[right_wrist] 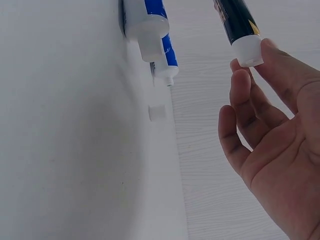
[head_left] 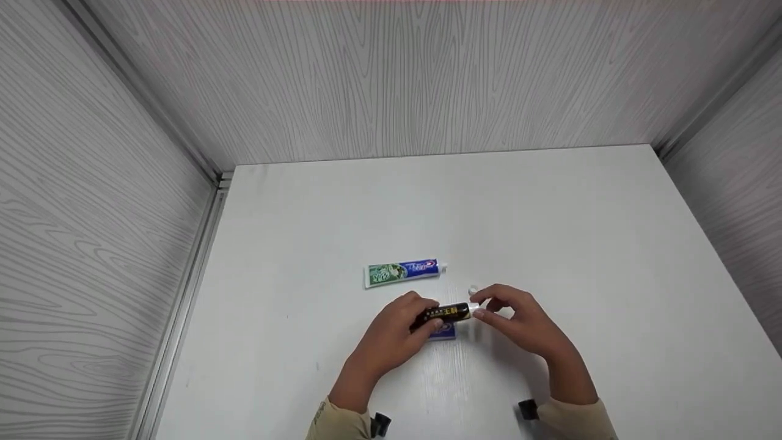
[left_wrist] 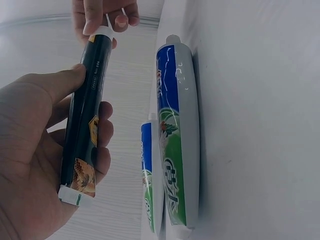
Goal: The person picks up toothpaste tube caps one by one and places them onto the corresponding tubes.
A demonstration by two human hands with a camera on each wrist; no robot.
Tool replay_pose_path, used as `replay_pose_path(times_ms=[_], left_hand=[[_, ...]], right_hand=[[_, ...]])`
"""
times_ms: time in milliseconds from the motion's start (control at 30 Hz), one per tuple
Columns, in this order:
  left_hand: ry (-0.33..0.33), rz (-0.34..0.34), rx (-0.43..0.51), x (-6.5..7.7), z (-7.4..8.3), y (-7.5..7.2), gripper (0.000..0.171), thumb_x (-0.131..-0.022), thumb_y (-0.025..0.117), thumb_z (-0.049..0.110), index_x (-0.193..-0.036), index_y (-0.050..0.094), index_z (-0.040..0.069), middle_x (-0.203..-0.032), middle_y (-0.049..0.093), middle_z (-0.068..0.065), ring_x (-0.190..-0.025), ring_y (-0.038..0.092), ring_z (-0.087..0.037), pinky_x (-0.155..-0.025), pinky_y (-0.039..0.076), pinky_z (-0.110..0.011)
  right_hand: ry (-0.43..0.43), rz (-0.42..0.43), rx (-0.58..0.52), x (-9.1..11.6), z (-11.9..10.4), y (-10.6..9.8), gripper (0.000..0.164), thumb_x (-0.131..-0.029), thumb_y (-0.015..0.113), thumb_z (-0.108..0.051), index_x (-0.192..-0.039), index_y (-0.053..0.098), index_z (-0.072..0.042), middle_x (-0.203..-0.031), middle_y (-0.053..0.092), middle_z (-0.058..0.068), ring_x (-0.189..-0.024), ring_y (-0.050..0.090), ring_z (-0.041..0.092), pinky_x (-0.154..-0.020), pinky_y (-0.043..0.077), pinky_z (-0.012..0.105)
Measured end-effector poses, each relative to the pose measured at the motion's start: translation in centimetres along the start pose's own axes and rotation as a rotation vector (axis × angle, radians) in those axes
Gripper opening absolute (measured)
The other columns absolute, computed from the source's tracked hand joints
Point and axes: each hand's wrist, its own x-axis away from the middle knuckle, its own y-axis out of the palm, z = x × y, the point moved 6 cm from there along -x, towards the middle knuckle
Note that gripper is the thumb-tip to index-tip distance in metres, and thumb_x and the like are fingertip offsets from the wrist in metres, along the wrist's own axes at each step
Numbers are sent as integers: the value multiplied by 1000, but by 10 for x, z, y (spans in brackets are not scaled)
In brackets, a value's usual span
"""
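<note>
My left hand point(head_left: 400, 327) grips a black toothpaste tube point(left_wrist: 87, 107) around its body, above the table. The tube's white cap point(right_wrist: 247, 50) points right, and the thumb and fingertips of my right hand point(head_left: 519, 315) pinch it. Partly hidden under the left hand lies a blue-and-green toothpaste tube point(left_wrist: 170, 135) with a white cap point(right_wrist: 151, 45). Farther back lies a second blue-and-green toothpaste tube point(head_left: 403, 272), whose narrow nozzle point(right_wrist: 169, 81) is bare. A loose white cap point(right_wrist: 157, 113) rests on the table just beyond the right fingertips.
The white tabletop point(head_left: 305, 232) carries the tubes near its middle. Grey wood-grain panels stand along the back point(head_left: 391, 79), the left point(head_left: 91, 214) and the right point(head_left: 733, 153). A metal rail point(head_left: 183, 293) runs along the table's left edge.
</note>
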Motion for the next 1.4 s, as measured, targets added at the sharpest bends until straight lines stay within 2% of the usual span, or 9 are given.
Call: replay_pose_path(times_ms=[133, 233, 400, 600, 800, 1067, 1400], left_hand=[[-1, 11, -15, -1, 1, 1, 32, -105, 68, 37, -131, 73, 19, -110, 67, 8, -94, 58, -5, -82, 52, -27], [1, 13, -17, -1, 2, 1, 32, -105, 68, 37, -131, 73, 19, -111, 67, 8, -94, 58, -5, -82, 52, -27], [1, 9, -11, -2, 2, 1, 31, -105, 68, 36, -131, 72, 19, -112, 67, 7, -95, 58, -5, -83, 52, -27], [-1, 9, 6, -2, 1, 1, 31, -105, 69, 35, -131, 72, 19, -113, 67, 7, -96, 59, -5, -84, 53, -27], [-3, 3, 0, -2, 1, 2, 32, -105, 68, 38, -132, 71, 21, -112, 66, 8, -97, 58, -5, -85, 53, -28], [0, 6, -2, -2, 1, 2, 34, -104, 69, 38, -132, 72, 20, -113, 66, 7, -98, 59, -6, -85, 53, -28], [4, 13, -12, -1, -1, 2, 32, -104, 69, 38, -131, 72, 21, -113, 67, 8, -98, 60, -5, -87, 54, -30]], right_hand=[[10, -12, -3, 0, 1, 1, 24, -101, 75, -22, -123, 75, -12, -128, 75, 11, -95, 70, 13, -89, 55, 29], [27, -10, -8, 0, 2, 1, 23, -102, 74, -23, -124, 74, -16, -129, 75, 11, -95, 70, 13, -89, 55, 28], [35, 20, -7, 1, 2, 0, 23, -101, 76, -24, -122, 73, -30, -130, 74, 10, -97, 69, 12, -90, 56, 31], [-14, 33, -26, 0, -2, 0, 31, -97, 81, -22, -126, 72, -30, -125, 75, 9, -90, 69, 15, -89, 58, 43], [-12, 31, -4, 1, -2, 0, 35, -94, 83, -18, -125, 72, -31, -126, 75, 9, -89, 70, 13, -90, 58, 44], [-17, 25, 18, 1, -2, 1, 26, -96, 82, -20, -121, 75, -24, -120, 75, -7, -91, 68, 13, -88, 58, 44], [24, -17, 7, 1, 4, 4, 25, -99, 78, -26, -123, 74, -22, -125, 76, 0, -90, 66, 13, -84, 55, 33]])
